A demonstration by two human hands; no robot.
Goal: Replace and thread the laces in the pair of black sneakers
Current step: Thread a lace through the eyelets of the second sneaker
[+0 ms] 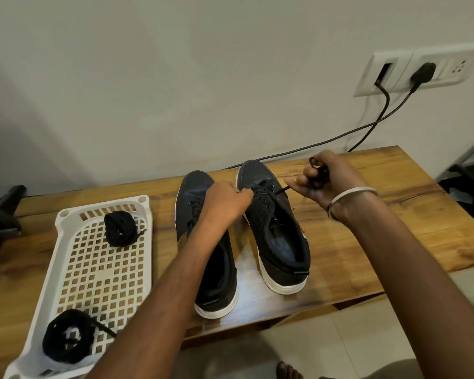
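2 black sneakers stand side by side on a wooden desk (367, 231), toes toward the wall; the left hand (225, 201) pinches a lace at the eyelets of the right sneaker (277, 233), its arm crossing the left sneaker (203, 242); the right hand (323, 179), with a bangle (348, 198) at the wrist, grips a bunched black lace (318, 170) that runs taut to the same eyelets; a white tray (66, 242) on the left holds 2 coiled black laces (119, 228).
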